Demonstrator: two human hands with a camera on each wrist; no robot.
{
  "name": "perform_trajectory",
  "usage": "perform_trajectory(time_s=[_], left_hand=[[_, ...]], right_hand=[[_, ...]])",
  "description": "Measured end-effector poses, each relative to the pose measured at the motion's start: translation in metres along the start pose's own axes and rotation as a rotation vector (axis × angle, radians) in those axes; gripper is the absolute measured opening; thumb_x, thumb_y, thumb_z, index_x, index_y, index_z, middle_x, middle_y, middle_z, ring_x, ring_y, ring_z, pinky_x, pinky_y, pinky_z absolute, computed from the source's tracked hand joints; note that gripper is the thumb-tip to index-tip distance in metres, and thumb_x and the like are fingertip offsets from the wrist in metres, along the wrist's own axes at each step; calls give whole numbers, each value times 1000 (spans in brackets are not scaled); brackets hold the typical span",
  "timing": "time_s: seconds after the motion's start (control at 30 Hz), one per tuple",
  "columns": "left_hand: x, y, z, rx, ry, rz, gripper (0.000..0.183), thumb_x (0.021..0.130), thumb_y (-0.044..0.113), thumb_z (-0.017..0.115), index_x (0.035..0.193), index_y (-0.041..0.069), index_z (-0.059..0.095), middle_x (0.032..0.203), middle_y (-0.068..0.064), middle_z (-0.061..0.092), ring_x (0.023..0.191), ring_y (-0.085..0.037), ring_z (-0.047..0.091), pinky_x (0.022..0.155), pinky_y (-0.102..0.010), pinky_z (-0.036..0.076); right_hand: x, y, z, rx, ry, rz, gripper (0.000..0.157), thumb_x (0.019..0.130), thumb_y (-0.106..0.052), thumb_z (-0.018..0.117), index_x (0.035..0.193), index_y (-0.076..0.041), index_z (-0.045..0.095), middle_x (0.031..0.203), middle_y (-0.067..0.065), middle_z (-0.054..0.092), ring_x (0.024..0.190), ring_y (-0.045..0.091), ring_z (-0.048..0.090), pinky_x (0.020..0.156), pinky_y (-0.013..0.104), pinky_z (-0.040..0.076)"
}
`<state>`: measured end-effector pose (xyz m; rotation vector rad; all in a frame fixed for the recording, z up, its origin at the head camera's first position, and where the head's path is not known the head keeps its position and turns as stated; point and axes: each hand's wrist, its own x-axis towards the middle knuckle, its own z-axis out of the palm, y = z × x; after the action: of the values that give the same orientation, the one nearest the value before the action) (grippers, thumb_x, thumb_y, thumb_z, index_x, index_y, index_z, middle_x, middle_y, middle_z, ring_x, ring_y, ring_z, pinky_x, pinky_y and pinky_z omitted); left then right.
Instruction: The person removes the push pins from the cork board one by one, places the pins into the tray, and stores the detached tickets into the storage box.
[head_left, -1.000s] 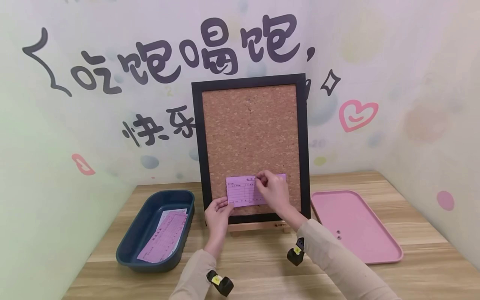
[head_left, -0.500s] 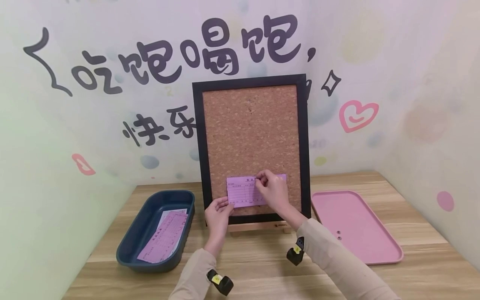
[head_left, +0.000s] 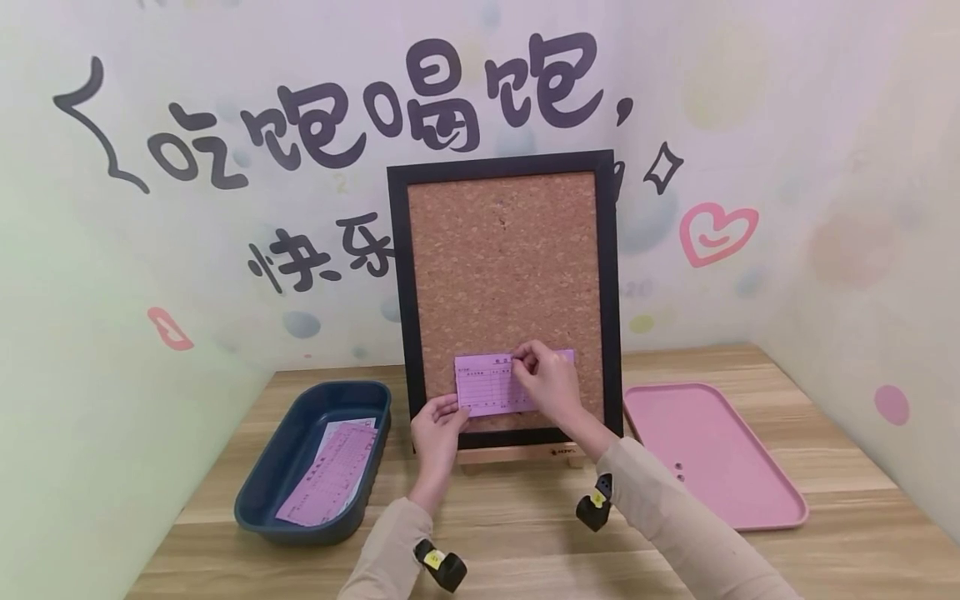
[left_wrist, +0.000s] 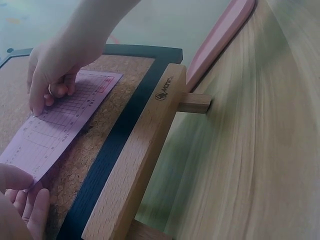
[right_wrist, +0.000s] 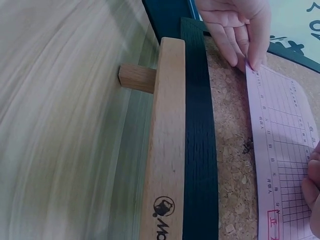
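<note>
A pink-purple printed receipt slip [head_left: 483, 392] lies against the lower part of a black-framed cork board [head_left: 506, 267]. My left hand [head_left: 435, 432] pinches its lower left corner, thumb in front, as the right wrist view also shows. At the middle of the slip's top edge, my right hand [head_left: 549, 383] has thumb and forefinger brought together on the paper. Between these fingertips is a tiny thumbtack-like thing, mostly hidden; I cannot tell its exact kind. In the left wrist view, the right hand [left_wrist: 57, 75] covers part of the slip [left_wrist: 60, 122], its other fingers curled.
A wooden ledge [head_left: 517, 453] carries the board on the wood-grain table [head_left: 510, 533]. To the left, a dark blue basin [head_left: 262, 492] holds pink and white slips [head_left: 330, 479]. The pink tray [head_left: 720, 433] on the right bears two tiny metallic pieces [head_left: 679, 472].
</note>
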<state>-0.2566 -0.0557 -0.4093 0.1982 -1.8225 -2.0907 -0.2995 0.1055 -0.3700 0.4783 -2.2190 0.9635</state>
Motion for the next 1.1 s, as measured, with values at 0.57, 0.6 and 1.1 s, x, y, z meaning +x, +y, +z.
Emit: perform_trajectory(time_s=[0.57,0.6,1.1], left_hand=[[1,-2,-1,18,9,46,22,74,-10,64,96,-13,60,84,-19,62,67,-10,60,60,-24,55],[1,-2,-1,22,9,45,22,74,-10,64,96,-13,60,85,-20,62,67,-10,60,60,-24,55],[4,3,-2,108,-52,23,21,77,-4,64,97,-9,62,88,-18,64,73,-15,62,63,-26,55]], right_hand=[[-2,-1,-2,-10,-2,2,7,80,-6,64,87,-6,63,62,-1,56,51,8,43,45,20,33],[-2,-1,-2,-10,0,1,7,80,-6,64,87,-6,63,62,-1,56,51,7,43,45,20,33],[0,-2,-1,-22,-20,27,4,80,-6,64,83,-5,64,62,1,57,51,8,44,45,19,35]])
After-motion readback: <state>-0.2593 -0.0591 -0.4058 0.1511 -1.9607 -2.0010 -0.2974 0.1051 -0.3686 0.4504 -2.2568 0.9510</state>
